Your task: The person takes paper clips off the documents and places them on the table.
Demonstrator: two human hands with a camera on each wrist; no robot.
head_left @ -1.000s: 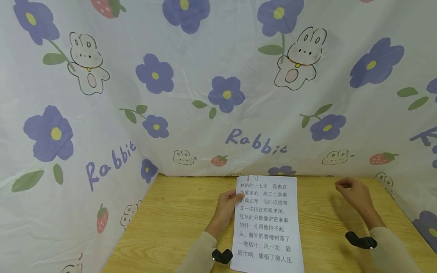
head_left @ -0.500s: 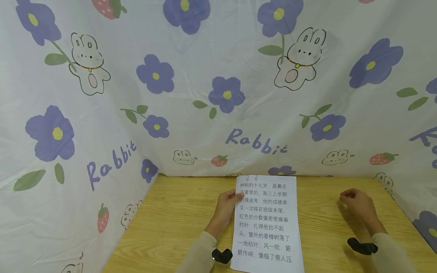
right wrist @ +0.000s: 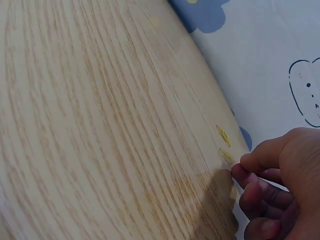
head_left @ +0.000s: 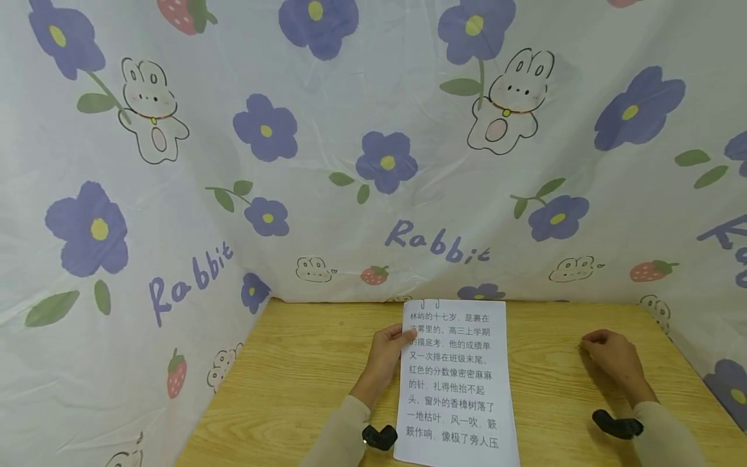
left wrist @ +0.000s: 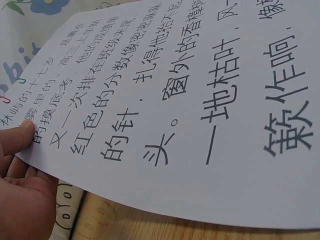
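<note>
A stack of white sheets (head_left: 455,383) printed with large Chinese characters lies in the middle of the head view. My left hand (head_left: 386,353) grips its left edge, thumb on top and fingers beneath. In the left wrist view a red paper clip (left wrist: 5,99) and a green paper clip (left wrist: 21,80) sit on the top edge. My right hand (head_left: 614,360) is low over the table at the right, fingers loosely bent. In the right wrist view a yellow paper clip (right wrist: 223,135) appears just beyond its fingertips, apart from them, with a paler yellow shape below, perhaps its reflection.
The wooden table (head_left: 303,389) spreads to both sides of the sheets. A white cloth (head_left: 338,214) printed with flowers and rabbits hangs behind and along the sides. Each wrist wears a black band, such as the right wristband (head_left: 617,425).
My right hand has moved down toward the table and slightly right, then settled. The left hand and the sheets have stayed in place.
</note>
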